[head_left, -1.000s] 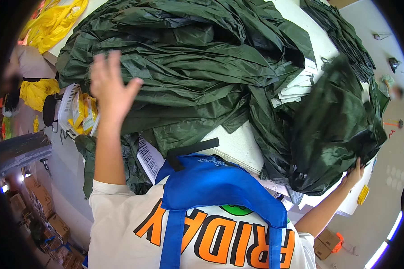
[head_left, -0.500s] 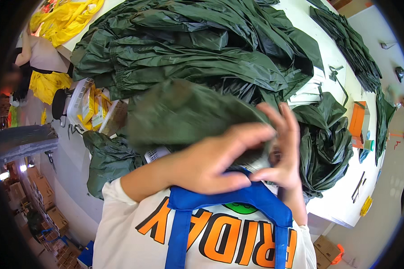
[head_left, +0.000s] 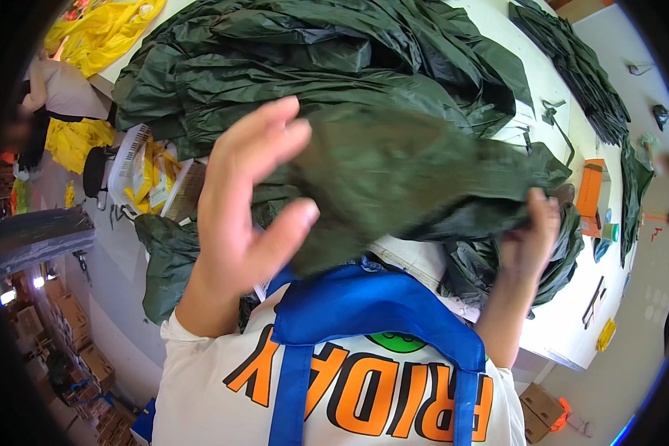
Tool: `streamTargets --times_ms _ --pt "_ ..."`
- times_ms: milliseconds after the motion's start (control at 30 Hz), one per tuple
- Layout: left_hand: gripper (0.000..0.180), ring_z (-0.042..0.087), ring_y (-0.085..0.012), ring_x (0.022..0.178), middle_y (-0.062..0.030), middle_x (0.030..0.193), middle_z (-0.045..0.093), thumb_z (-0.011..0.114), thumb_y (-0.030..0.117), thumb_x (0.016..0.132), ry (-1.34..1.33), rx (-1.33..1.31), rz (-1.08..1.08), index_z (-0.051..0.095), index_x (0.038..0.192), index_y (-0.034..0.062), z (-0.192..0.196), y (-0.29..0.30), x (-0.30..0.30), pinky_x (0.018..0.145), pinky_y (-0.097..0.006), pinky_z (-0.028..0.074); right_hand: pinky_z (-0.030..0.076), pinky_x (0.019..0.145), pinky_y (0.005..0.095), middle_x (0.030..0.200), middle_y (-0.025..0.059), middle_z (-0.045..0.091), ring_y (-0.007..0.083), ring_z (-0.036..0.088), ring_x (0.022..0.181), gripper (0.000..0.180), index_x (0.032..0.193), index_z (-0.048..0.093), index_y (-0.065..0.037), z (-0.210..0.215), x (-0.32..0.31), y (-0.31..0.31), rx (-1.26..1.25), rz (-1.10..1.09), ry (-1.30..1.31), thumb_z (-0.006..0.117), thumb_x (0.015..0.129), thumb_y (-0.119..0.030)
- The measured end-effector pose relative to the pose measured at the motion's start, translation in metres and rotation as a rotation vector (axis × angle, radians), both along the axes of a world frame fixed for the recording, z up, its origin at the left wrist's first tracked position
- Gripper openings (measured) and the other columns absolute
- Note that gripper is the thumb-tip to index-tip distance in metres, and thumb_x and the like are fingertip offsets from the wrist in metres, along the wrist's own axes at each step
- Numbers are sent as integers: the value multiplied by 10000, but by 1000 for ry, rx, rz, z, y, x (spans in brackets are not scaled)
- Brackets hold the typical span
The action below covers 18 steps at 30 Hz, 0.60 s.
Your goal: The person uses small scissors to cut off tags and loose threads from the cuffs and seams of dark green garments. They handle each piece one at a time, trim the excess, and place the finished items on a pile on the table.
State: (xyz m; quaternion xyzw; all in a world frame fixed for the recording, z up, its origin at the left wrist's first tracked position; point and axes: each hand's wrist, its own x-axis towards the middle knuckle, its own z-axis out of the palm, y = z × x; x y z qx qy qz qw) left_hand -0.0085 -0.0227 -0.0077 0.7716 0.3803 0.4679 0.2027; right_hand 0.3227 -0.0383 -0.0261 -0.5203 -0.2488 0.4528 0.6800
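A dark green piece of thin, shiny fabric (head_left: 401, 175), blurred by motion, stretches in the air in front of my chest. Its right end is pinched in the curled fingers of my right hand (head_left: 529, 234). My left hand (head_left: 249, 204) is raised at the fabric's left edge, fingers and thumb spread, holding nothing. Behind lies a big heap of the same dark green fabric (head_left: 290, 67) on the white table (head_left: 554, 327). Another crumpled dark green bundle (head_left: 565, 260) rests just beyond my right hand, partly hidden by it.
On the left stands a white plastic basket (head_left: 130, 160) with yellow packets (head_left: 156, 175). An orange box (head_left: 591, 197) and a yellow bundle (head_left: 606, 334) sit on the right. A person (head_left: 70, 93) works at the far left near yellow fabric (head_left: 111, 33). Cartons (head_left: 543, 412) stand on the floor.
My hands, close together before, have moved apart: the left to the left and up, the right to the right. The green fabric has swung rightward and now spans between them.
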Motion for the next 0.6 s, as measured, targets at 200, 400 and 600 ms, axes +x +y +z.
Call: streamTargets --times_ms 200,400,600 --pt "705 425 -230 1168 -98 1329 390 575 13 694 181 -447 80 341 1349 129 -84 22 8 909 -337 389 449 879 413 1072 133 588 273 569 983 311 1122 548 -37 38 78 -21 125 116 130 485 875 -215" --pt "715 398 -296 1226 -202 1374 335 648 189 767 275 -806 42 283 1356 16 -170 65 20 970 -382 372 456 837 383 1019 109 596 245 570 921 297 1089 573 -23 14 124 -67 -44 -51 -104 504 866 -207" --pt "696 349 -298 1247 -162 1333 375 664 245 760 99 -824 177 325 1335 44 -176 73 -14 968 -372 357 464 794 353 966 85 604 217 571 858 285 1056 597 -9 42 422 -178 -130 -825 -280 522 857 -199"
